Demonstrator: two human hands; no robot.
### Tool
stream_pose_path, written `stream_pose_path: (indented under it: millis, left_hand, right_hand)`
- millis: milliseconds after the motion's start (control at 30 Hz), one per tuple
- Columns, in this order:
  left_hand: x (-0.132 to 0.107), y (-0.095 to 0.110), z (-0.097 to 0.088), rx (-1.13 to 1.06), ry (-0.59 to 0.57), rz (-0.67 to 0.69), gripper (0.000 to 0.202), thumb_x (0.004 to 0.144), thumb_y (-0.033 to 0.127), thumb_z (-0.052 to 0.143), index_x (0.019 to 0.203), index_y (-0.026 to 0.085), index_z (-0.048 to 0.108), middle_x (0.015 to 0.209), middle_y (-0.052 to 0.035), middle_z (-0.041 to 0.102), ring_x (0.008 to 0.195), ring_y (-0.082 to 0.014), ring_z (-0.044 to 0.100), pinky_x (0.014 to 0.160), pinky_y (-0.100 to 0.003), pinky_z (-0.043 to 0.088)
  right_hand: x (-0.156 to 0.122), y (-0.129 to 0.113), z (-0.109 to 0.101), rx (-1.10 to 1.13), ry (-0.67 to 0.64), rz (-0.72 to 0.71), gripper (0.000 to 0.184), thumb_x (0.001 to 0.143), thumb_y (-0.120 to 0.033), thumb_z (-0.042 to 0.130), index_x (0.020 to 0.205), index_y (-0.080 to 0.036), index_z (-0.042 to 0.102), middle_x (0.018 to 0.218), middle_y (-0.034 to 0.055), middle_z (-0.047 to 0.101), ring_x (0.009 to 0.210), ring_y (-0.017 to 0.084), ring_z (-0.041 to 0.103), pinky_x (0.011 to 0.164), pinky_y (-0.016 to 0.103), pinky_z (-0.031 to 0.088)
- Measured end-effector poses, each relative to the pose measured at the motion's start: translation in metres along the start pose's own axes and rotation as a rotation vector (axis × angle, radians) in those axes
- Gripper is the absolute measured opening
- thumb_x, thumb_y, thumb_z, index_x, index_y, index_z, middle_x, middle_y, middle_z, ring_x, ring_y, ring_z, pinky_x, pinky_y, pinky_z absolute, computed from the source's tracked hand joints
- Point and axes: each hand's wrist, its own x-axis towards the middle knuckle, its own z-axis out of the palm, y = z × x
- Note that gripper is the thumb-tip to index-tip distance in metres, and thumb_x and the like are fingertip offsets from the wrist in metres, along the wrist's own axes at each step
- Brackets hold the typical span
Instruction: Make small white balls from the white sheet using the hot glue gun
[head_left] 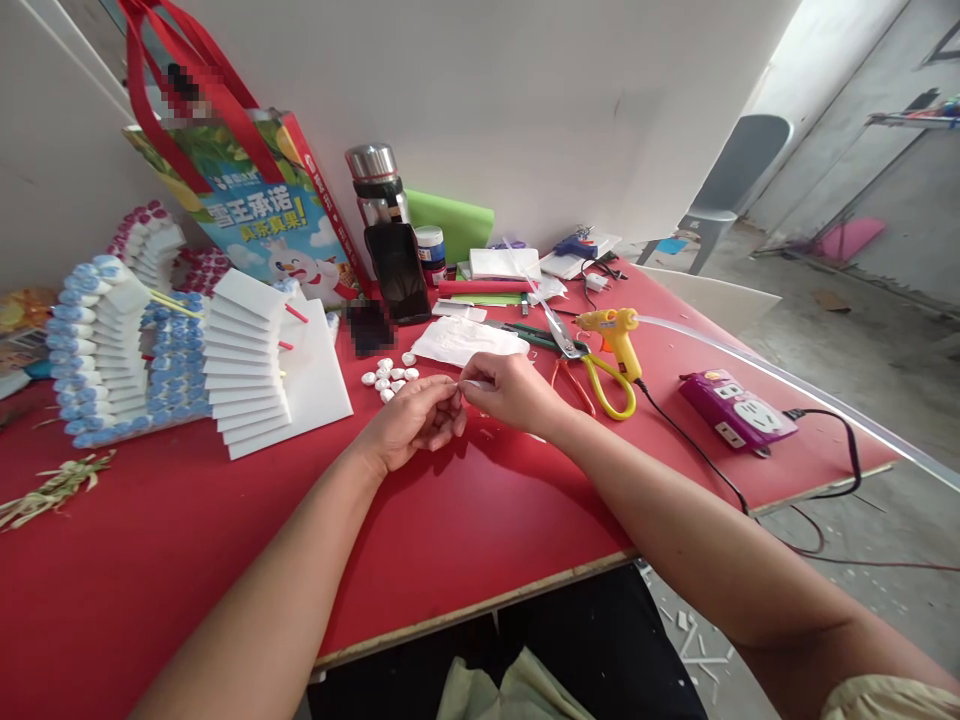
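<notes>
My left hand [415,422] and my right hand [510,395] meet fingertip to fingertip over the red table. Both are closed in a pinch; whatever lies between the fingers is too small and hidden to make out. Just behind my left hand lie several small white rolled pieces [384,372] in a loose cluster. A crumpled white sheet [469,341] is flat on the table beyond my fingers. To the left stands a fan-like stack of white foam-board steps [247,375] on a white board.
Right of my hands lie yellow-handled shears [611,385], a yellow glue gun [619,335] and a purple power strip [739,410] with trailing cords. At the back stand a phone [397,272], a steel flask [373,165] and a printed bag [262,215]. A blue-and-white model [101,350] stands left.
</notes>
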Motion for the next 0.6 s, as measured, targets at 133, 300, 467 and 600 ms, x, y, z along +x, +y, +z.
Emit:
stream_pose_path:
  millis: [133, 300, 467, 600]
  left_hand:
    - [-0.001, 0.001, 0.005, 0.173, 0.041, 0.038, 0.027, 0.097, 0.042, 0.048, 0.081, 0.02, 0.048, 0.065, -0.0006, 0.065, 0.038, -0.0077, 0.045, 0.038, -0.021, 0.017]
    - [-0.003, 0.0, 0.012, 0.56, 0.146, 0.227, 0.031, 0.102, 0.043, 0.041, 0.08, 0.021, 0.048, 0.068, 0.002, 0.059, 0.048, -0.0103, 0.049, 0.05, -0.025, 0.033]
    - [-0.004, -0.002, 0.015, 1.201, 0.362, 0.51, 0.026, 0.102, 0.025, 0.039, 0.077, 0.021, 0.047, 0.072, -0.0025, 0.058, 0.065, -0.0177, 0.054, 0.059, -0.031, 0.03]
    - [0.0, -0.006, 0.011, 1.434, 0.362, 0.509, 0.024, 0.102, 0.02, 0.036, 0.086, 0.02, 0.053, 0.081, -0.0064, 0.064, 0.071, -0.0205, 0.061, 0.057, -0.032, 0.027]
  right_hand:
    - [0.003, 0.002, -0.002, 0.101, 0.001, 0.02, 0.011, 0.08, -0.028, 0.06, 0.079, -0.017, 0.063, 0.063, -0.0027, 0.056, 0.059, 0.011, 0.047, 0.056, 0.024, 0.031]
    - [0.002, 0.003, 0.004, 0.275, -0.012, 0.159, 0.009, 0.076, -0.027, 0.06, 0.072, -0.019, 0.059, 0.058, -0.0003, 0.064, 0.053, 0.012, 0.051, 0.05, 0.023, 0.034]
    - [0.003, 0.003, 0.007, 0.575, -0.035, 0.329, 0.011, 0.072, -0.022, 0.06, 0.064, -0.02, 0.054, 0.051, 0.0003, 0.062, 0.04, 0.009, 0.04, 0.039, 0.023, 0.027]
    - [0.004, 0.002, 0.005, 0.603, -0.051, 0.354, 0.01, 0.072, -0.023, 0.063, 0.065, -0.019, 0.058, 0.056, 0.0018, 0.067, 0.039, 0.008, 0.038, 0.037, 0.023, 0.025]
